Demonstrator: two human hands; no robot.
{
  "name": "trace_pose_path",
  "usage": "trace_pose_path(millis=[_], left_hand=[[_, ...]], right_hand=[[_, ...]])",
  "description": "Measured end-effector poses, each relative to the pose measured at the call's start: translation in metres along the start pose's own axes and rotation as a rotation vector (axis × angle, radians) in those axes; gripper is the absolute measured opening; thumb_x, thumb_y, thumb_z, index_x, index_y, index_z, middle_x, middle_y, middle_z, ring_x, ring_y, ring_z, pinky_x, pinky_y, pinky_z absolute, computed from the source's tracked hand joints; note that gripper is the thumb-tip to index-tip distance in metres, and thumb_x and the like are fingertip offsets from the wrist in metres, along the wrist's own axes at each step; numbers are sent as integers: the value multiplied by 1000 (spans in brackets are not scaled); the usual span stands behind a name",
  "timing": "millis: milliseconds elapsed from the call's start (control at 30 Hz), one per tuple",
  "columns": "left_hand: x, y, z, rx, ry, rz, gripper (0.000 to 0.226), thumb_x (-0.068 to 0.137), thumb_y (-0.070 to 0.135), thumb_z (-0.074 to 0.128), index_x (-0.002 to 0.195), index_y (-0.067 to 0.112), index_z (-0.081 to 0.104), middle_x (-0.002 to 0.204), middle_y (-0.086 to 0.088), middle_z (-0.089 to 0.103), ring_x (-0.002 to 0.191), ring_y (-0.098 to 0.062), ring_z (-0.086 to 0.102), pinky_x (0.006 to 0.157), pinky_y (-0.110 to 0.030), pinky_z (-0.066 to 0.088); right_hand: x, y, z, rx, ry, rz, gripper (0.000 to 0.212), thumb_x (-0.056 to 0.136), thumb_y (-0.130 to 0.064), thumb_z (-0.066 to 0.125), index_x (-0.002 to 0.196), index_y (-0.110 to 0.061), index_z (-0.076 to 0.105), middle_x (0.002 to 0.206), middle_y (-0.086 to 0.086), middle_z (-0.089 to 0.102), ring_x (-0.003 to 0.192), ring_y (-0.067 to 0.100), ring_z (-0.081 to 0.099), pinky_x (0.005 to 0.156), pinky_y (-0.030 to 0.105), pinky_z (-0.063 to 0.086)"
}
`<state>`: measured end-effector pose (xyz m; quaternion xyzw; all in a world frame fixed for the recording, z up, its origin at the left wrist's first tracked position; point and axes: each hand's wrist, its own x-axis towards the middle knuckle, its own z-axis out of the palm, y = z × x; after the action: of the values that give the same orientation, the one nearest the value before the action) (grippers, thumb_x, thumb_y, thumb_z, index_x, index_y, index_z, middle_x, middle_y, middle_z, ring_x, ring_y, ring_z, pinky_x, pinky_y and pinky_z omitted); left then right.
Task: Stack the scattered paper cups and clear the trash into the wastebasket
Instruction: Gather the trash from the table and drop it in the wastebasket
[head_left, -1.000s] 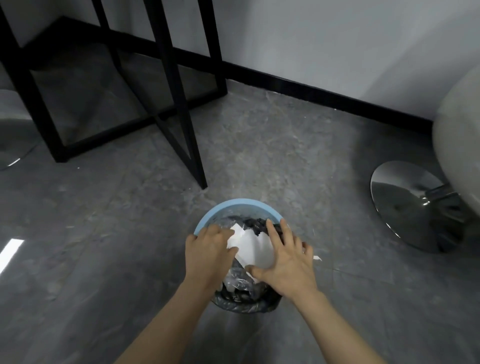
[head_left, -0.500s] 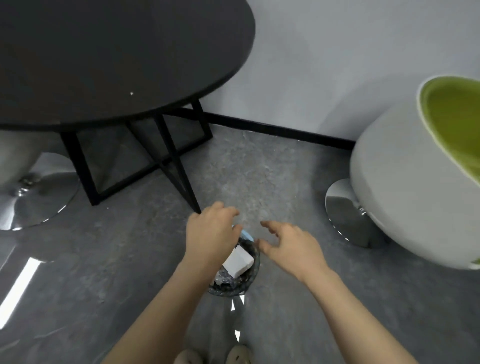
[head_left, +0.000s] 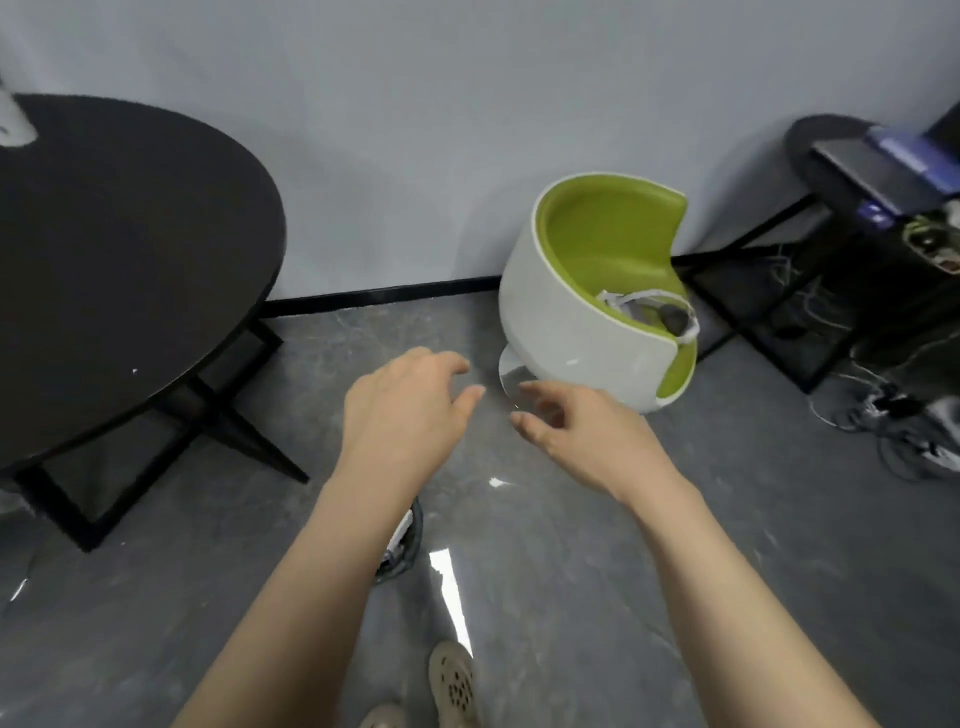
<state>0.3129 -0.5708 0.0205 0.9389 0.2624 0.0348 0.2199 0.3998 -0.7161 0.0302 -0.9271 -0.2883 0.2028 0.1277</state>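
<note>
My left hand hangs in front of me over the grey floor, fingers loosely spread and holding nothing. My right hand is beside it, also empty with fingers apart. The wastebasket stands on the floor below, almost fully hidden under my left forearm; only a sliver of its dark liner and some white paper inside shows. A white paper cup is partly visible at the far left edge, on the black round table.
A white and green tub chair stands against the wall at right, with a grey and white item on its seat. A black side table with a laptop and cables sits far right. My shoes show at the bottom.
Both hands have let go of the white paper and lifted away from the wastebasket. The view has risen and swung right, bringing the table top and the chair into sight.
</note>
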Motion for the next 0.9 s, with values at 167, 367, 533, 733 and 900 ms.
trace_pose_path(millis=[167,367,533,733,900], left_hand=[[-23,55,-9,-12,-80,213,31,93,48,50,120,36,59,113,7,62,108,-18,57,82,-34,43],[-49,138,0,10,-196,475,30,93,47,51,119,35,61,115,7,65,111,-19,57,82,-33,45],[-80,231,22,16,-294,723,33,92,46,53,123,34,60,115,7,65,110,-18,59,87,-35,48],[-148,361,71,-21,-371,979,31,90,47,55,118,35,62,110,8,67,108,-16,60,87,-37,49],[-215,473,130,-18,-422,1133,31,92,48,52,120,39,60,113,12,64,113,-14,56,84,-33,44]], right_hand=[[-70,35,-33,87,150,212,39,89,-51,53,127,-40,54,122,-12,64,115,15,57,89,32,45],[-159,86,-54,137,254,487,42,91,-52,50,131,-40,50,126,-8,61,117,16,56,93,34,45],[-243,142,-66,253,366,719,44,90,-54,50,132,-39,50,124,-10,62,117,14,55,93,32,42],[-356,231,-72,337,496,968,43,91,-53,50,131,-39,51,123,-10,62,116,13,55,91,31,42],[-448,324,-77,331,543,1121,43,91,-54,50,130,-38,52,120,-10,63,114,14,56,91,31,44]])
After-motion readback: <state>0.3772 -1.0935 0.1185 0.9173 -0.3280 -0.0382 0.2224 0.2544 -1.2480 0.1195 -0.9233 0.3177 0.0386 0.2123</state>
